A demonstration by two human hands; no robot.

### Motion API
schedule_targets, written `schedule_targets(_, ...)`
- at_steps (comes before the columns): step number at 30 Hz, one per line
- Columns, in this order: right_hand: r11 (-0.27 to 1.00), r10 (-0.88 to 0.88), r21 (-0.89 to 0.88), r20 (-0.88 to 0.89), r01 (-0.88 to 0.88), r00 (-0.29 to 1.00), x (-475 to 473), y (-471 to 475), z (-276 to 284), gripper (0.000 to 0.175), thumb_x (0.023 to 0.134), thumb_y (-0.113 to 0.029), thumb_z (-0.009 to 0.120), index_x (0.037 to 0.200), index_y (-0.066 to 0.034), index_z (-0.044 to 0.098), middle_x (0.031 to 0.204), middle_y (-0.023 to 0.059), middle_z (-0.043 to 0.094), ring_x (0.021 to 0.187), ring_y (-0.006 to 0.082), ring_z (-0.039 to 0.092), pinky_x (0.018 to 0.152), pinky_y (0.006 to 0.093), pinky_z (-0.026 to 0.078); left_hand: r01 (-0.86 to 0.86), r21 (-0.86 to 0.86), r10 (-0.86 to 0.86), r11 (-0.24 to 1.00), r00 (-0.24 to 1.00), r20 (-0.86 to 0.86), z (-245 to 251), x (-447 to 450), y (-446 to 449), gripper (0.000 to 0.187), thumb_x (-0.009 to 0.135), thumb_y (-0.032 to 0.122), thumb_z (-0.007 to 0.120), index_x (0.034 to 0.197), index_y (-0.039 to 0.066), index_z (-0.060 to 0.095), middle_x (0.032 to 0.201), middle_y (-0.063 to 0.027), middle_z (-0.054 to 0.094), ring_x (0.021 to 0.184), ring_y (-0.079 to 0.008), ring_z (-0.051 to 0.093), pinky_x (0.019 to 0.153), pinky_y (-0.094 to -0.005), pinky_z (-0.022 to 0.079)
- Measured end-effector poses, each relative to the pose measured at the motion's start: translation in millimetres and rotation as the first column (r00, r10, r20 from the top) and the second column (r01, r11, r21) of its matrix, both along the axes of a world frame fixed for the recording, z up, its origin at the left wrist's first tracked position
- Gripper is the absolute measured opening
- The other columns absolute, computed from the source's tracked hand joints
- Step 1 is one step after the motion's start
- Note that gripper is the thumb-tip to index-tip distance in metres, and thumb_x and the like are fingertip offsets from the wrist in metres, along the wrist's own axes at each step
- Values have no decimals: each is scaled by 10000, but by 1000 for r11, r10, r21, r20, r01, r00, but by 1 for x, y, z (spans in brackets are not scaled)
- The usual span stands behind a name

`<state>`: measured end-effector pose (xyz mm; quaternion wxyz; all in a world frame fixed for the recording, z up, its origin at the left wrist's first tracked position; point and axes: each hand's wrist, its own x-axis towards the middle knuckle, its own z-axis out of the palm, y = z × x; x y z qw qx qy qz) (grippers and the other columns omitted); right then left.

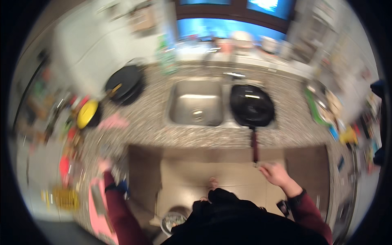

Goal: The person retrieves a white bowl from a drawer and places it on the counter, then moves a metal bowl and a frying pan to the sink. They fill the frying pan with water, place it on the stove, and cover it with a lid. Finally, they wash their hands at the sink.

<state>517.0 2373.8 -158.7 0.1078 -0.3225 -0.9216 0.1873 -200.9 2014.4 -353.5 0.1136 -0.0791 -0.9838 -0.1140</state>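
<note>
A black frying pan (252,105) rests over the right basin of the sink, its dark red handle (254,145) sticking out past the counter's front edge. Close to the handle's end is my right hand (275,175), fingers curled; whether it touches the handle is unclear. My left hand (105,165) reaches over the left counter and is motion-blurred, so its grip cannot be made out. Just beyond it is a blurred, clear-looking object (107,149). A pink cutting board (95,208), with a knife-like grey blade (98,199) on it, lies beside my left forearm.
The left steel sink basin (196,107) sits beside the pan. On the granite counter stand a black lidded pot (127,82), a yellow-and-black bowl (88,114), a pink cloth (114,121) and a green bottle (167,58). A green-rimmed tray (314,107) is at right. A bin (173,222) stands on the floor.
</note>
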Motion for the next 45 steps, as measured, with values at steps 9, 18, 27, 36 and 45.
schedule_targets(9,986,-108,-114,133,123,985,1,62,-17,252,932,-321,520,885,-91,612,829,127,659,765,362,637,647,475,512,-118,-47,126,992,955,267,28,-87,109,491,900,293,616,1263,-27,536,1206,-219,611,1115,-330,602,935,-467,479)
schedule_targets(18,847,-505,-122,121,518,855,35,13,-16,225,923,-297,540,866,-91,611,786,129,655,738,359,641,630,479,523,154,104,-140,983,982,-129,59,-71,208,347,925,267,605,1111,-27,604,1016,-205,647,907,-339,620,784,-433,503)
schedule_targets(27,754,-656,-39,-103,656,748,82,-23,2,239,924,-291,546,836,-71,575,774,122,638,729,367,623,622,462,514,880,214,-539,423,434,-722,273,168,201,295,973,217,566,940,-70,626,772,-198,622,654,-279,551,637,-370,477)
schedule_targets(36,689,-708,-185,-374,700,598,249,-121,9,355,971,-318,502,737,-53,527,698,159,599,680,400,573,587,486,449,645,694,-937,-320,-105,-334,326,643,327,118,977,64,508,987,-31,577,943,-99,622,866,-156,579,811,-284,472)
schedule_targets(45,221,-844,-465,-531,857,-70,577,-338,67,212,959,-236,556,908,-37,609,705,86,591,620,199,555,593,309,448,71,825,-433,-561,-875,-219,309,1200,238,51,930,12,549,938,-14,591,837,-61,655,782,-110,599,732,-255,485)
